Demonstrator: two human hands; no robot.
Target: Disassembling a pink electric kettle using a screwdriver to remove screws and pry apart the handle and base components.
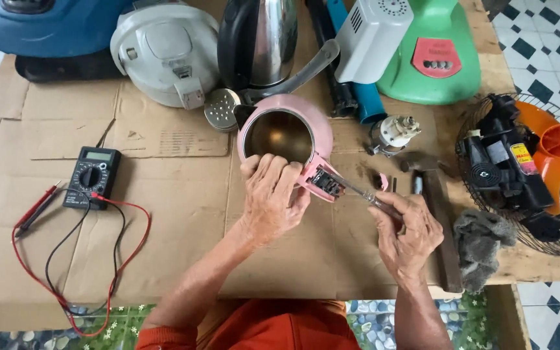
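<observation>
Two bare hands worked on a cardboard-covered table (163,259). Far left lay a black multimeter (92,176) w/ red & black leads. Left hand (269,202) gripped the rim of a pink kettle (286,133), lid off, handle housing already opened. Right hand (408,233) pinched a screwdriver (361,193), tip inside the handle; reassembly apparently not begun. Hammer (432,194) & fan motor (503,165) at right.

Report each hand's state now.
Left hand: closed on the pink electric kettle's rim.
Right hand: closed, holding a slim metal screwdriver.
</observation>
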